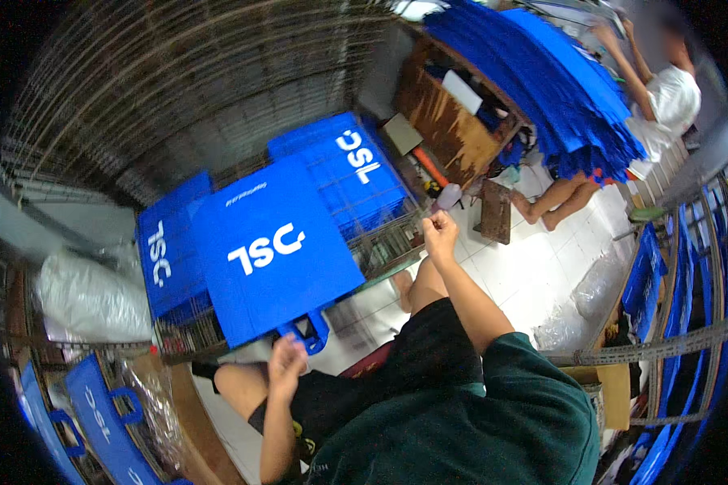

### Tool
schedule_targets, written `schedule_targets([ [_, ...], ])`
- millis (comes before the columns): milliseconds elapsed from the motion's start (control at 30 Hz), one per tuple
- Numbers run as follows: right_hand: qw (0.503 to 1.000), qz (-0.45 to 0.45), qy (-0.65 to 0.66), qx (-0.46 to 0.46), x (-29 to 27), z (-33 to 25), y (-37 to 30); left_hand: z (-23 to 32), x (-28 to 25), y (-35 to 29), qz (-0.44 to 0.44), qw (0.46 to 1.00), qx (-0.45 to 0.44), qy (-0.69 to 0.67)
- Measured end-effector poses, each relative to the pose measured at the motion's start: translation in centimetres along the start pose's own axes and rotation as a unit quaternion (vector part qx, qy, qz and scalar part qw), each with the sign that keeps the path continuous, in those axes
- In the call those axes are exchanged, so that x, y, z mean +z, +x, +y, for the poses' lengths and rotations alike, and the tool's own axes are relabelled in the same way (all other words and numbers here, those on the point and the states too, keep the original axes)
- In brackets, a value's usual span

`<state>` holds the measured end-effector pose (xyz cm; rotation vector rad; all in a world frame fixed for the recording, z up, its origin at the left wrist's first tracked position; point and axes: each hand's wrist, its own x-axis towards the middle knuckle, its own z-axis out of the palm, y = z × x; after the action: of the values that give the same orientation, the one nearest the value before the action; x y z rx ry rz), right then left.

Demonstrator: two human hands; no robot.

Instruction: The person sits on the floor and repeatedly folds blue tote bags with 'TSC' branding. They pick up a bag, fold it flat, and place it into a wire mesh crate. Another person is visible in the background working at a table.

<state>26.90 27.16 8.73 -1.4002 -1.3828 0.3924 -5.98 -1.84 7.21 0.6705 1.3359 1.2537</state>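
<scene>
A flat blue fabric bag with white print lies in front of me, slanted over the stacks, its short handle toward me. Close by that handle is my left hand, its fingers curled and slightly blurred. Whether it grips anything is hidden. My right hand is raised beyond the bag's right side, fingers closed in a fist-like pinch; what is in it, if anything, cannot be made out. Under the bag, more blue bags form a left stack and a far right stack.
Wire mesh rises behind the stacks. Left stands a bulging plastic sack. Blue pieces hang thickly at the far right, where another person sits with arms raised. A small wooden stool and clear plastic are on the tiled floor.
</scene>
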Motion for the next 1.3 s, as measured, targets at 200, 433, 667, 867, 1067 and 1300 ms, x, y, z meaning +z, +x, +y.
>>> schedule_targets([
  [200,0.984,0.072,0.064,-0.152,-10.8,-8.3,13.3,-3.6,-1.1,1.3,0.016,0.993,-0.052,0.103],
  [433,0.931,0.087,0.354,-0.016,-23.5,-15.5,29.1,-3.7,-1.7,2.4,0.093,0.986,-0.106,0.094],
  [667,0.733,0.153,0.654,0.104,-30.5,-13.1,38.0,-3.1,-0.3,1.9,0.124,0.985,-0.109,0.054],
  [867,0.76,0.212,0.605,0.11,-33.3,-10.5,41.4,-2.5,0.4,1.3,0.162,0.978,-0.11,0.075],
  [1067,0.745,0.384,0.517,0.175,-35.5,-0.6,47.0,-2.5,1.2,2.1,0.16,0.98,-0.104,0.058],
  [1300,0.909,0.214,0.334,-0.126,-33.6,-16.4,45.2,-2.3,1.4,2.4,0.147,0.984,-0.06,0.084],
])
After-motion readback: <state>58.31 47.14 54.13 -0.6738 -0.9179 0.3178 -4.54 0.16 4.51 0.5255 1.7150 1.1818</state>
